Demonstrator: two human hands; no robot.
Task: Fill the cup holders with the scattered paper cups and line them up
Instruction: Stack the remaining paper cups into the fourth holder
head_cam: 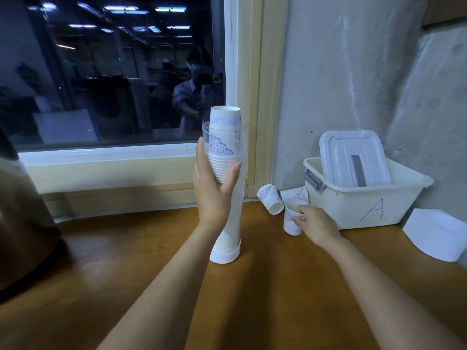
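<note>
Head view. The cup holder point(233, 218) stood nearly full, its top cup point(225, 117) poking out of the mouth. Judged remaining: three loose cups, then the lining up.

The left hand point(213, 190) clasped the holder at mid-height, thumb and fingers round it. The right hand point(316, 223) pinched the rim of an upright paper cup point(290, 224). Two fallen cups point(271, 199) lay just beyond it.

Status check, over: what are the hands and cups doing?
Left hand holds tall clear plastic cup holder, top cup poking out. Right hand grips upright white-and-blue paper cup on wooden counter. Two more cups lie tipped beside cream plastic bin; nothing blocking.
</note>
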